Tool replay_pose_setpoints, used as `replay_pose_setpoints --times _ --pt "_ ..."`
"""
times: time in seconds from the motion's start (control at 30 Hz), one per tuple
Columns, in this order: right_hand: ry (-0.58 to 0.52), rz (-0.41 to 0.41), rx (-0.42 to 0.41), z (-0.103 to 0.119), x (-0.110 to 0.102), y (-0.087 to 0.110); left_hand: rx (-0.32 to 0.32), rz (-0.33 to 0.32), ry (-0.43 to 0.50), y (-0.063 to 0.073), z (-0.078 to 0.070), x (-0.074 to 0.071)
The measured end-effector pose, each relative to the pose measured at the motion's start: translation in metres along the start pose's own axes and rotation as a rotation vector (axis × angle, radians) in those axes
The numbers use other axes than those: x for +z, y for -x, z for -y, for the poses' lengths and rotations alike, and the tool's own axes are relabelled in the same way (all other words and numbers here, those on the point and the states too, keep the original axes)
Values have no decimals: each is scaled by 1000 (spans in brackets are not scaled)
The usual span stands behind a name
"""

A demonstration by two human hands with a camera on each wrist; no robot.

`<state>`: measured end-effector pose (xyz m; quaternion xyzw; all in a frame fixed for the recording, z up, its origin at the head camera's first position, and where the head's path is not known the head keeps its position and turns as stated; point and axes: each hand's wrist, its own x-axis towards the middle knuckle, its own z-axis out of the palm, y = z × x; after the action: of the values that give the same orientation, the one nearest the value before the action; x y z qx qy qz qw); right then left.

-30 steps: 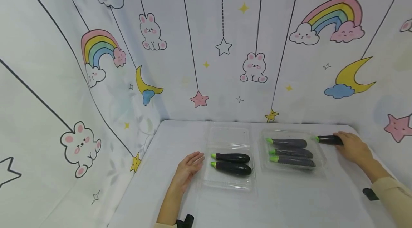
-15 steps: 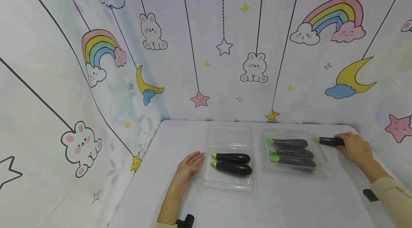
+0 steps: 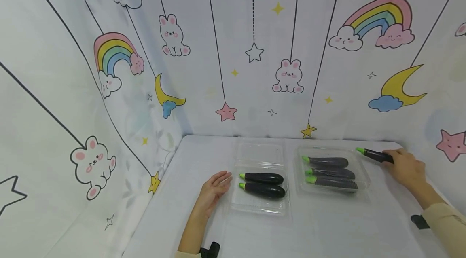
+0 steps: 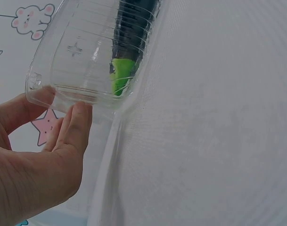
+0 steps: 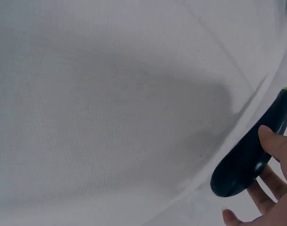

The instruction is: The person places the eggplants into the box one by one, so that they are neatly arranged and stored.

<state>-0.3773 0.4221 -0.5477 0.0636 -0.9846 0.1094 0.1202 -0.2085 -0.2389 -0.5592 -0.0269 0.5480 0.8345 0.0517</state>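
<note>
My right hand (image 3: 405, 168) grips a dark eggplant (image 3: 374, 155) with a bright green stem end, at the right of the table. In the right wrist view the thumb lies across this eggplant (image 5: 247, 153) and the fingers pass beneath it. My left hand (image 3: 212, 193) has its fingers extended at the left side of a clear plastic box (image 3: 236, 205). Up close in the left wrist view, those fingertips (image 4: 81, 110) touch the box's edge or are very near it. Two eggplants (image 3: 263, 190) lie side by side in that box, stems to the left.
Right of centre stands a second clear box (image 3: 300, 191), with three eggplants (image 3: 329, 173) seen hazily through its plastic. The first box's clear lid (image 3: 259, 153) lies folded back. A patterned cloth wall (image 3: 204, 47) rises behind the white table (image 3: 327, 229).
The eggplant in my right hand has risen slightly, its green end now tipped upward. The left hand and both boxes have stayed in place.
</note>
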Motion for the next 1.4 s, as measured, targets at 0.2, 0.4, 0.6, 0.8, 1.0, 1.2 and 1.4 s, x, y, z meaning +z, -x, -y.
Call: replay_pose_setpoints --times 0.2,0.4,0.6,0.8,1.0,1.2,1.4 --pt "-33 -12 29 -1 -6 4 0 1 -4 0 0 0" --pt "-63 -43 15 2 -9 10 -1 -2 -8 0 0 0" --pt "-94 -50 28 8 -13 12 1 -6 -15 1 1 -1" --pt "-110 -78 13 14 -17 12 -1 -7 -8 0 1 -1" --pt "-135 -107 1 22 -22 12 -3 -7 -8 0 1 -1" --pt "-172 -148 -14 39 -30 13 -4 -3 -7 0 1 -1" --pt "-205 -189 -36 59 -39 13 -2 -8 -3 0 1 -2"
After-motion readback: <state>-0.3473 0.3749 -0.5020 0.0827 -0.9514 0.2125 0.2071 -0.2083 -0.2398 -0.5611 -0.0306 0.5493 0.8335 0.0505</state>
